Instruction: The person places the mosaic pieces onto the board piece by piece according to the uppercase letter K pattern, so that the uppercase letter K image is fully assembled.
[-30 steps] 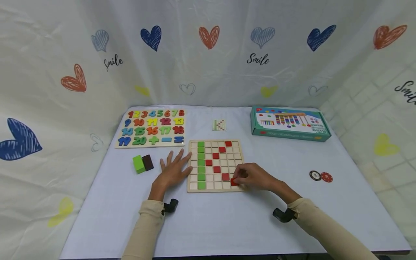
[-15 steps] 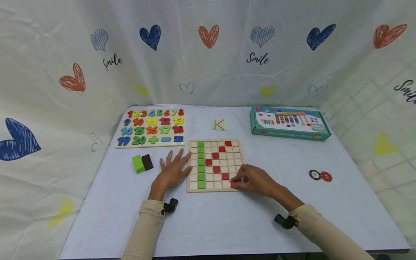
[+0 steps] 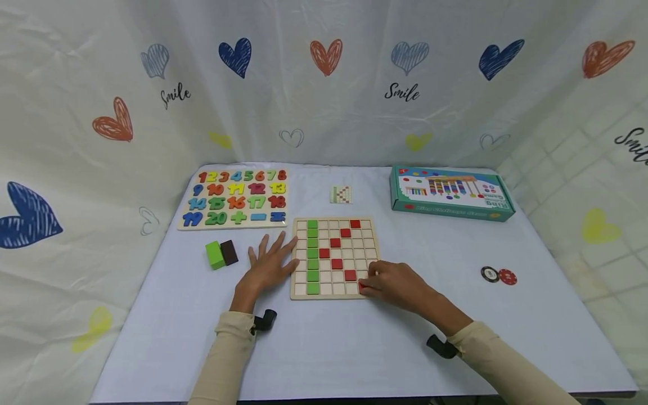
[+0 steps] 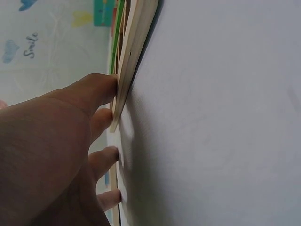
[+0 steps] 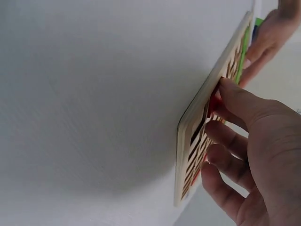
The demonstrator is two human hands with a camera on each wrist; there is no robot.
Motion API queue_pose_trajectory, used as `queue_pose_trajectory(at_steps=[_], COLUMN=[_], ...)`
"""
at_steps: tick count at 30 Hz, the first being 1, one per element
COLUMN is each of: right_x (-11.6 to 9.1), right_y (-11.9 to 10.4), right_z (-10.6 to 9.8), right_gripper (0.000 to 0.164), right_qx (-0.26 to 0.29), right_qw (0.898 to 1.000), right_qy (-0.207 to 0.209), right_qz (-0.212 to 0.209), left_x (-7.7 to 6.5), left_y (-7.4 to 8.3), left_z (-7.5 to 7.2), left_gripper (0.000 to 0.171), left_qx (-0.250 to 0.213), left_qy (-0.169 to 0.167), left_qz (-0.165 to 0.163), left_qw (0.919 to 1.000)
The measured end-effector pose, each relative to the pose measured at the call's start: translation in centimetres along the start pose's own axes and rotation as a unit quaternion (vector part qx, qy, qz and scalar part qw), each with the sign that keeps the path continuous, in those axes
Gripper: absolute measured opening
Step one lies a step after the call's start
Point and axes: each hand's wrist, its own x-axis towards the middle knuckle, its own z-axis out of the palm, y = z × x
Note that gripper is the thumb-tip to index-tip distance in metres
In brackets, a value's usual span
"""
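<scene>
A square wooden grid board (image 3: 329, 298) lies mid-table. It holds a column of green tiles (image 3: 313, 263) and red tiles (image 3: 335, 243) in two slanting lines. My right hand (image 3: 397, 286) is at the board's near right corner, thumb and index finger pinching a red tile (image 5: 214, 104). In the right wrist view that tile sits tilted at a cell near the board's edge; the fingers partly hide it. My left hand (image 3: 265, 271) lies with fingers spread, thumb and index fingertips touching the board's left edge; its other fingers reach past toward the number board.
Beyond my left hand are a number puzzle board (image 3: 233, 201), a green block (image 3: 215, 256) and a dark brown block (image 3: 229, 252). A small pattern card (image 3: 341, 194) and a green game box (image 3: 452, 194) lie behind. Two round chips (image 3: 498, 275) lie at right.
My right hand has lowered and turned a little over the corner cell, with the red tile now more covered by the fingers. My left hand stays at the board's left edge.
</scene>
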Motion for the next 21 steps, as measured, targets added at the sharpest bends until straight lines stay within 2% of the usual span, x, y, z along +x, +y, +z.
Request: queue_pose_trajectory(at_steps=[4, 8, 10, 14, 21], right_x=[-0.1, 0.1, 0.3, 0.8, 0.7], right_y=[-0.7, -1.2, -1.2, -0.6, 1.0], right_z=[-0.2, -0.3, -0.3, -0.2, -0.3], right_gripper=[0.024, 0.028, 0.03, 0.029, 0.031], right_qx=[-0.053, -0.059, -0.036, 0.05, 0.167], right_qw=[0.998, 0.998, 0.999, 0.997, 0.98], right_qy=[-0.008, -0.024, -0.03, -0.029, -0.051], right_qz=[-0.02, -0.025, -0.01, 0.047, 0.098], left_x=[0.0, 0.0, 0.0, 0.1, 0.1], left_y=[0.1, -0.1, -0.1, -0.1, 0.0], left_z=[0.0, 0.1, 0.0, -0.1, -0.1], left_gripper=[0.068, 0.068, 0.068, 0.068, 0.068], left_qx=[-0.001, 0.0, 0.001, 0.0, 0.004], left_qy=[0.0, -0.001, -0.002, 0.004, -0.005], left_qz=[0.002, -0.002, -0.003, -0.002, -0.003], left_qw=[1.0, 1.0, 1.0, 1.0, 1.0])
